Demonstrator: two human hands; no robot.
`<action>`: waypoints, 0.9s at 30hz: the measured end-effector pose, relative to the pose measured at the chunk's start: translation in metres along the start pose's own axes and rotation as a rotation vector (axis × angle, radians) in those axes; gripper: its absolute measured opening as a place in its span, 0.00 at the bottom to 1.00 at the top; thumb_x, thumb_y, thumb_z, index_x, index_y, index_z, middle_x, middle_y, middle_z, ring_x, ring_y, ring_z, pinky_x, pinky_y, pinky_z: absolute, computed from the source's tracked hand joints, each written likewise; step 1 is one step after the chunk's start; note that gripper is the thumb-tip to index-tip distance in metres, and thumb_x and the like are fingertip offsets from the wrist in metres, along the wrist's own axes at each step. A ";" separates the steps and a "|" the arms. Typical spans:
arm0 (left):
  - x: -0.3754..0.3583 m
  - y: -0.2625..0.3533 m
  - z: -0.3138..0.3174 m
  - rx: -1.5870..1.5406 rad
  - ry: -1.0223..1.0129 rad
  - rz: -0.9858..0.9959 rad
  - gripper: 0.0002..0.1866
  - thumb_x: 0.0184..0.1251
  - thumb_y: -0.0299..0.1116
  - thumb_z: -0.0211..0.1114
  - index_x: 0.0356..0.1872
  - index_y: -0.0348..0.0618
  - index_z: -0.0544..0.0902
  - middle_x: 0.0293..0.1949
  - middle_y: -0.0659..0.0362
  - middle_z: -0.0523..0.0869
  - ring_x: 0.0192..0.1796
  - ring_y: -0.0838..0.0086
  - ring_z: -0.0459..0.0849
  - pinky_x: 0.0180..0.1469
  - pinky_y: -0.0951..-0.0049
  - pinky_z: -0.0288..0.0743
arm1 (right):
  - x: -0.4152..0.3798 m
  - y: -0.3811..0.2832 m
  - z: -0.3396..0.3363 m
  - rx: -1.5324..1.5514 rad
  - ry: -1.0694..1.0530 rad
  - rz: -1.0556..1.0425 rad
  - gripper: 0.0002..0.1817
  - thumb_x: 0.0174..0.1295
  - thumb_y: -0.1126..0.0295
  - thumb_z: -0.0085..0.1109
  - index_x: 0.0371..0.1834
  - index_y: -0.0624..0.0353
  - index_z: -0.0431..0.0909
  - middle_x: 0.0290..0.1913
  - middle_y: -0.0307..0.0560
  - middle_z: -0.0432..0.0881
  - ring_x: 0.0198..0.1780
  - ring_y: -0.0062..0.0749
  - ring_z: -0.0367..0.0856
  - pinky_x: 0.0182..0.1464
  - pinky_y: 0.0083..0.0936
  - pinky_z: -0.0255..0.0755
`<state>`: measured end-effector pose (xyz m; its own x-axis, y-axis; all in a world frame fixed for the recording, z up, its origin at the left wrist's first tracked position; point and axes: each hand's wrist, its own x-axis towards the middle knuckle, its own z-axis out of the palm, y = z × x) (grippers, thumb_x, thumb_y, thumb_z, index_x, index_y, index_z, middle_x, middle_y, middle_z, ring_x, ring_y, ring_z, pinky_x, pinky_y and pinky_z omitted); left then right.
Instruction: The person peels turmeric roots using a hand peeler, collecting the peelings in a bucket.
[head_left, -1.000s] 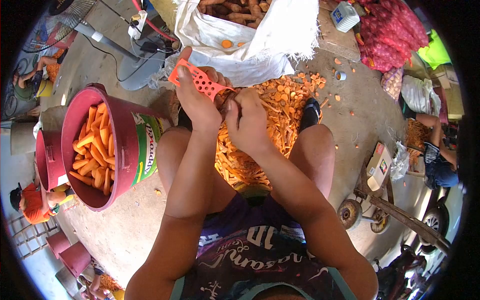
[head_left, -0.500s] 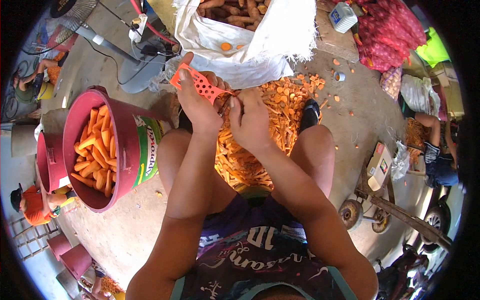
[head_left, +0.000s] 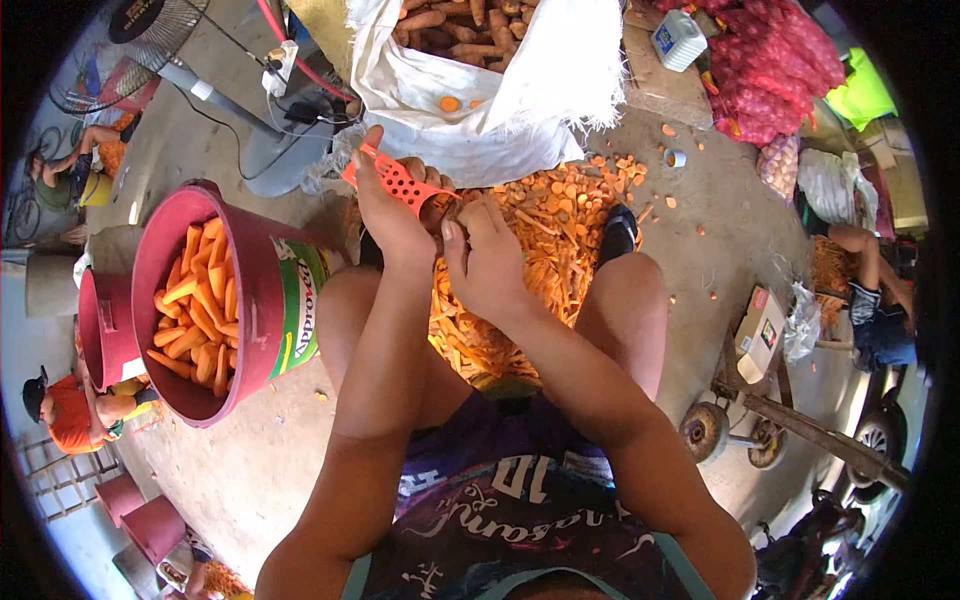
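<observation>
My left hand is wrapped around an orange plastic vegetable peeler with round holes along its handle. My right hand is closed, its thumb and fingers touching the peeler's head end. Whatever sits between those fingertips is hidden. Below both hands, between my knees, spreads a heap of carrot peels and cut carrot ends. To the left, a red bucket holds peeled orange carrots. Straight ahead, a white woven sack lies open with unpeeled carrots inside.
A standing fan and a power strip with cords are at upper left. Red mesh sacks and a plastic jug lie at upper right. A wheeled cart stands right. Other people sit around the edges.
My left hand and the peeler have shifted slightly down, and the peeler has turned a little. My right hand has moved slightly left and down, staying at the peeler's head.
</observation>
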<state>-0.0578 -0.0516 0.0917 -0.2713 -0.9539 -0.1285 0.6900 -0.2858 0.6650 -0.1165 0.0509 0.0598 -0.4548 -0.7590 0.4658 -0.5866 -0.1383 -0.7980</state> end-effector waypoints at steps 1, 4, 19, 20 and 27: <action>-0.001 0.001 0.000 -0.011 0.020 -0.012 0.30 0.87 0.60 0.48 0.75 0.52 0.69 0.26 0.62 0.73 0.27 0.72 0.73 0.34 0.62 0.77 | 0.003 0.003 -0.001 0.001 0.002 -0.003 0.07 0.72 0.72 0.61 0.40 0.64 0.74 0.40 0.59 0.77 0.41 0.62 0.80 0.42 0.50 0.75; -0.007 0.002 0.007 0.080 0.076 -0.010 0.30 0.85 0.63 0.48 0.74 0.54 0.70 0.27 0.63 0.70 0.29 0.72 0.70 0.37 0.62 0.74 | 0.011 0.010 -0.009 -0.082 0.037 0.004 0.07 0.73 0.72 0.61 0.41 0.64 0.74 0.41 0.59 0.77 0.42 0.62 0.80 0.42 0.51 0.75; 0.006 0.025 -0.041 0.100 0.243 0.032 0.27 0.86 0.57 0.50 0.70 0.48 0.74 0.42 0.56 0.81 0.35 0.68 0.83 0.37 0.62 0.84 | 0.034 0.066 -0.097 0.881 0.172 0.850 0.22 0.84 0.50 0.49 0.42 0.60 0.77 0.31 0.44 0.80 0.29 0.35 0.80 0.36 0.36 0.79; 0.009 0.025 -0.044 0.100 0.237 0.032 0.27 0.86 0.56 0.50 0.70 0.48 0.75 0.45 0.55 0.81 0.36 0.67 0.83 0.34 0.62 0.84 | 0.024 0.076 -0.096 0.703 -0.090 0.842 0.23 0.85 0.48 0.48 0.42 0.58 0.78 0.31 0.44 0.81 0.29 0.34 0.80 0.37 0.36 0.79; -0.005 0.028 -0.049 0.162 0.283 -0.053 0.23 0.85 0.52 0.52 0.66 0.48 0.78 0.46 0.56 0.82 0.36 0.65 0.85 0.31 0.63 0.85 | 0.035 0.046 -0.126 1.109 0.152 0.896 0.20 0.86 0.55 0.45 0.46 0.62 0.76 0.37 0.50 0.82 0.33 0.39 0.82 0.40 0.39 0.81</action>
<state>-0.0044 -0.0597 0.0746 -0.0915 -0.9322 -0.3502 0.5583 -0.3393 0.7571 -0.2444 0.0983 0.0874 -0.4926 -0.7897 -0.3657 0.7152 -0.1279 -0.6871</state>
